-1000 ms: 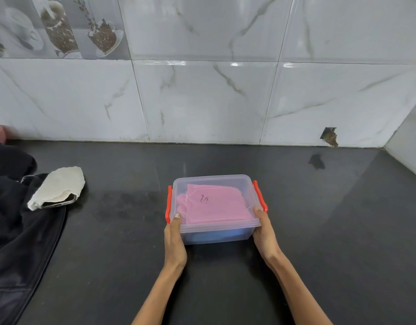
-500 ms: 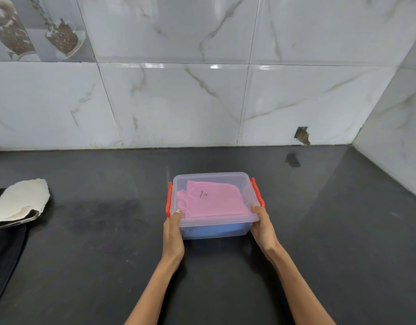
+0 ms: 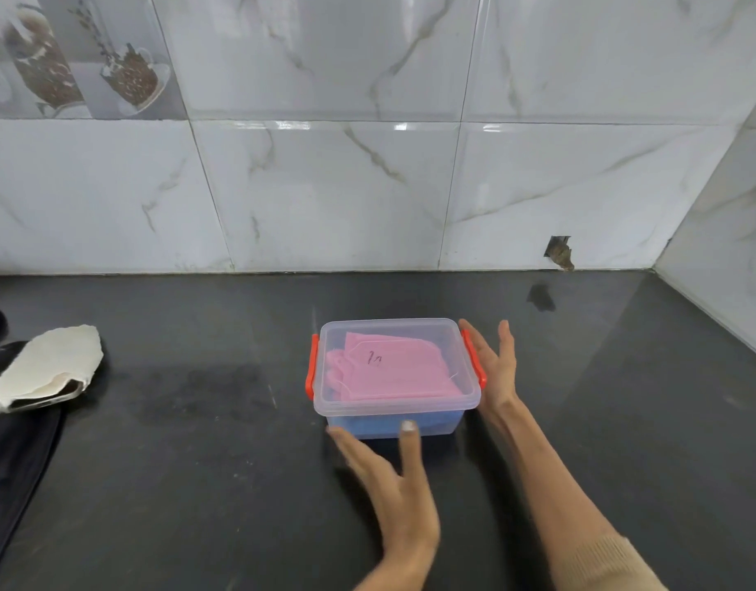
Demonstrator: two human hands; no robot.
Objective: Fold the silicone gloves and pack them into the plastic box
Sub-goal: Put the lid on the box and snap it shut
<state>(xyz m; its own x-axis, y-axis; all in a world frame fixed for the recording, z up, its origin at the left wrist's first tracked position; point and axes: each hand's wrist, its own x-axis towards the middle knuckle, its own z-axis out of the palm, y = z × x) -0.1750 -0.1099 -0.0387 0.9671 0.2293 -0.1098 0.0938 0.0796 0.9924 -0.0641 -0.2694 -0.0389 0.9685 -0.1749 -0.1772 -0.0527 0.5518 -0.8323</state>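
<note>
Though closed, box with pink gloves

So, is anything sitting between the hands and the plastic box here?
Nothing visible. The left hand is open just in front of the plastic box, the right hand open beside its right orange latch; only bare counter lies between.

Clear plastic box with orange latches, pink gloves, black counter, white veined tiles
</note>
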